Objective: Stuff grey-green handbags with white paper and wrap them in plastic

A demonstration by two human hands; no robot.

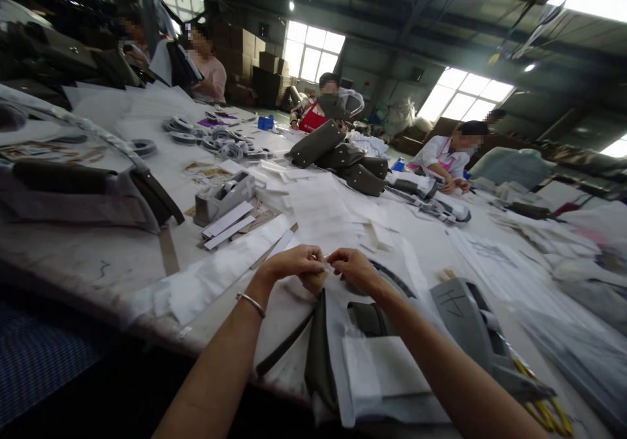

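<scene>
My left hand (304, 262), a bracelet at its wrist, is closed in a pinch. Close beside it, my right hand (349, 266) is pinched too. Something small and pale shows between the fingertips, too small to name. Just below them stands a dark olive bag (321, 354), seen edge-on, with a dark strap (284, 344) hanging to its left. White wrapping sheet (392, 367) lies against the bag's right side. Behind my right forearm, a dark rolled part (366, 318) is partly hidden.
A grey tape dispenser (467, 315) stands at right, near yellow-handled scissors (543, 396). Another dispenser (225, 197) sits at left by white strips (228, 223). Paper sheets (323, 210), olive bags (337, 155) and a wrapped bag (83, 194) lie around. Co-workers (445, 155) sit across the table.
</scene>
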